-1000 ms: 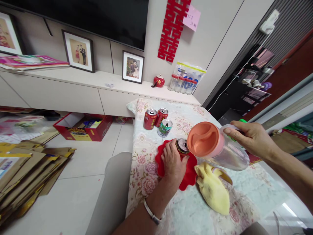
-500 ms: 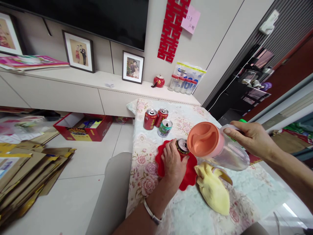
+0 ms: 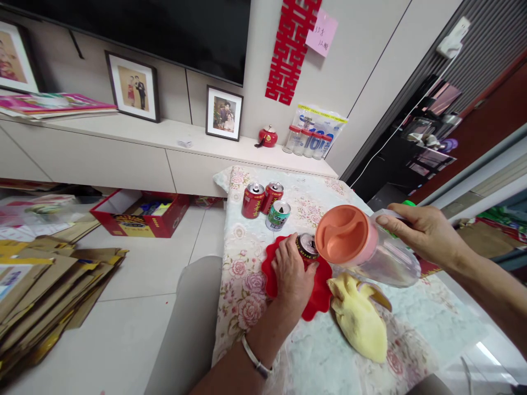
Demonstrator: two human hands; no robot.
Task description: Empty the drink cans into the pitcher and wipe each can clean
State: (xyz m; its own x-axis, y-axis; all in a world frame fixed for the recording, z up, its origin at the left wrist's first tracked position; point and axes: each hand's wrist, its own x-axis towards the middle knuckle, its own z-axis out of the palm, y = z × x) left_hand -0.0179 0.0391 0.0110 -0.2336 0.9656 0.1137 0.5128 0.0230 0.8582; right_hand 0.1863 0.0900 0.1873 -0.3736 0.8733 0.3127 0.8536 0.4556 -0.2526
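1. The fingers of our left hand [image 3: 294, 271] curl round the near-left side of a dark-topped can [image 3: 308, 247], gripping it; the thumb lies on its near-right side.
2. That can stands about upright on a red scalloped plate [image 3: 319, 300], its long axis vertical and its opened top facing up. The left hand is the nearer to it, the right hand well apart.
3. The fingers of our right hand [image 3: 428, 230] are closed on the handle of a clear pitcher [image 3: 389, 263].
4. We hold the pitcher tipped over on its side above the desk [image 3: 313, 359], long axis slanting, its orange lid [image 3: 343, 235] leftmost. The lid sits just right of the can's top; we cannot tell whether they touch.
5. Our left forearm reaches in from the near edge, palm down; our right comes from beyond the right edge.
6. Nearer the near edge lies a yellow soft-looking object [image 3: 362, 323]. Towards the far-left corner stand two red cans [image 3: 252, 203] and a green can [image 3: 278, 216].
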